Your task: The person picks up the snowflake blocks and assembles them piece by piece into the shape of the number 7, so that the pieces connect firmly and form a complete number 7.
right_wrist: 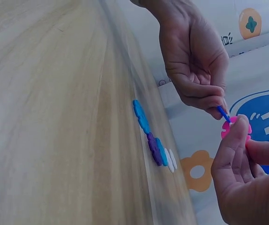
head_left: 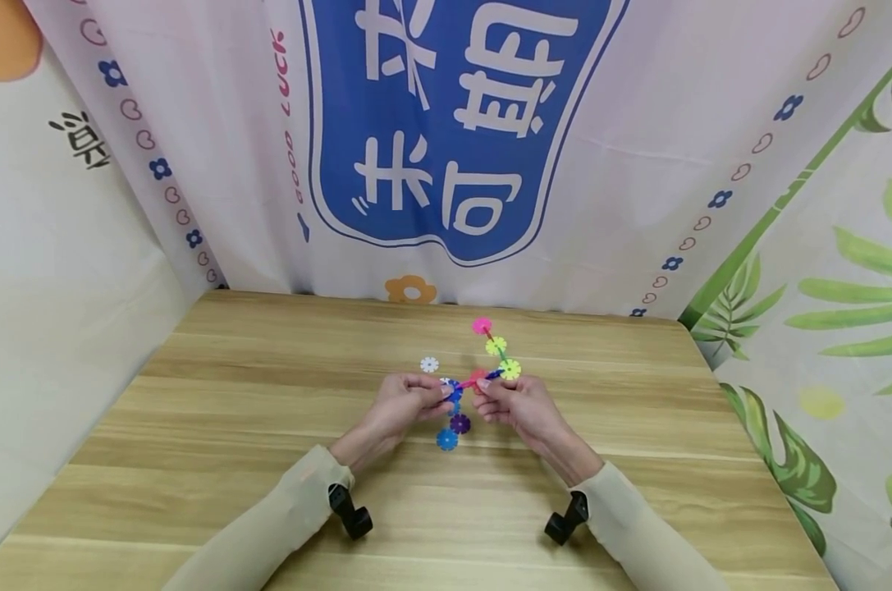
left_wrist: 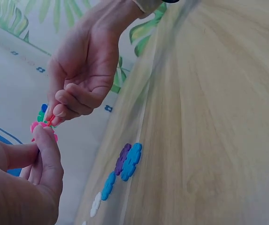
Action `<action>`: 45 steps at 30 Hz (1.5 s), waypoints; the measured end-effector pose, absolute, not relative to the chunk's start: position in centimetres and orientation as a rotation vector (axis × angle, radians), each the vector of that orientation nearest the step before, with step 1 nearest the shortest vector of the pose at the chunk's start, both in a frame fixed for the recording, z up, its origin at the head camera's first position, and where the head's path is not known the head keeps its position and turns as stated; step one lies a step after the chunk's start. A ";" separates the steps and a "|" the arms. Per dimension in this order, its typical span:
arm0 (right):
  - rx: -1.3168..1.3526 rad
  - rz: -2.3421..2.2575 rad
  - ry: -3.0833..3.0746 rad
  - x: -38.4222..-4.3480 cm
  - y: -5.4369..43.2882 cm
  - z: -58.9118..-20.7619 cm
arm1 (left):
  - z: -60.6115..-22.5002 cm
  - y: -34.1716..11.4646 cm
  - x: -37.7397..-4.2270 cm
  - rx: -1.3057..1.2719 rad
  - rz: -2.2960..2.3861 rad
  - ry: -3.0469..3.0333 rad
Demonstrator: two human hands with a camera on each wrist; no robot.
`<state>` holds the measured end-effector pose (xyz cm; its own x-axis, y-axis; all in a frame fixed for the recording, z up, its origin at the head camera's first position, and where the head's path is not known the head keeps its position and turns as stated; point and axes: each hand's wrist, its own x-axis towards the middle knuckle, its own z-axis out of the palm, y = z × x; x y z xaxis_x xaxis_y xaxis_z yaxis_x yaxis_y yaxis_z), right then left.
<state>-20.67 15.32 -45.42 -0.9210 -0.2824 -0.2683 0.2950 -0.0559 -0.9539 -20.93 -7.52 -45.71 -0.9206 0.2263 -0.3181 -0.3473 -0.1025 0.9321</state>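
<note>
- A pale printed backdrop [head_left: 224, 148] rises behind the far edge of the tabletop, with a blue panel [head_left: 438, 176] of white characters at its middle.
- The wood-grain tabletop [head_left: 194, 443] spreads out below; everything small sits in its far half, about midway between the left and right edges.
- Two cream sleeves [head_left: 268, 517] come in over the near side, a black wrist device [head_left: 352, 513] at each cuff.
- The left hand [head_left: 404, 400] has its thumb and fingers closed in a pinch on a dark blue disc [right_wrist: 222, 112], held edge-on.
- The right hand [head_left: 525, 408] pinches just as tightly – thumb and fingers together on a pink disc [right_wrist: 225, 129] of the chain.
- The chain [head_left: 510, 369] of notched discs, pink, blue, yellow, green and red, is held above the tabletop and bends up toward the far edge; the dark blue disc meets its pink one – whether slotted in, I cannot tell.
- Loose on the tabletop, from the near side toward the far edge: a light blue disc [head_left: 447, 441], a purple disc [head_left: 460, 423], a second light blue disc [left_wrist: 108, 186], then two white discs [head_left: 429, 364].
</note>
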 end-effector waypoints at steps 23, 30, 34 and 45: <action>0.063 -2.116 1.834 -20.9 16.9 -45.2 | -46.1 -8.5 -20.9 0.291 1.641 2.190; 0.058 -2.126 1.825 -21.0 17.2 -45.1 | -46.3 -8.3 -20.0 0.699 1.098 2.524; 0.047 -2.126 1.821 -20.9 17.1 -45.0 | -46.3 -7.8 -19.7 0.762 0.941 2.626; 0.042 -2.139 1.800 -20.7 16.8 -45.1 | -46.5 -7.4 -19.6 0.776 0.827 2.684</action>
